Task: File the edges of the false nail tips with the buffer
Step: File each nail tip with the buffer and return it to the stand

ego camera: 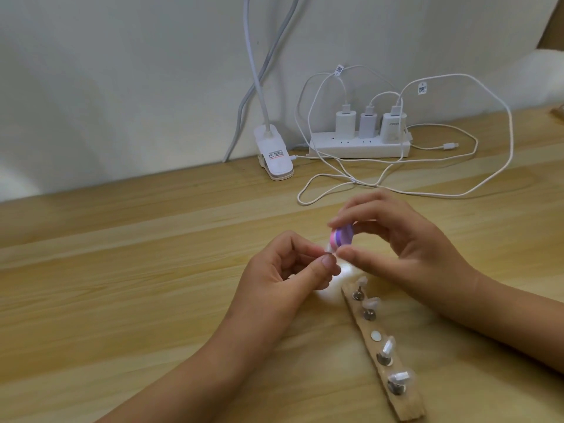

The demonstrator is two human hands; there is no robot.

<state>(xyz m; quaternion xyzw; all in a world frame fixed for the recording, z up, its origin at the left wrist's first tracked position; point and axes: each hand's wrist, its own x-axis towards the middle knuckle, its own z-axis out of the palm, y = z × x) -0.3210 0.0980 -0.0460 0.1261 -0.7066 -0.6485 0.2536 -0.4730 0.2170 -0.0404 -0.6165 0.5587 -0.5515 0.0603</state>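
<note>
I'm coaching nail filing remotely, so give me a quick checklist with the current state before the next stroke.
1. Buffer gripped by right hand: ok.
2. Nail tip pinched in left hand: cannot tell, fingers hide it.
3. Buffer meeting the tip's edge: cannot tell, blurred.
4. Wooden strip within reach beside the hands: ok.
5. Other tips on the strip upright on their stands: ok; one spot empty.
6. Charger cables clear of the hands: ok.

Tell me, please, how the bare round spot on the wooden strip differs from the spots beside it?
The bare white disc carries nothing; the neighbouring metal stud holds a clear false nail tip. The disc lies flat and pale, whereas the stud stands up, grey and shiny. Both sit in one row on the wooden strip.
</note>
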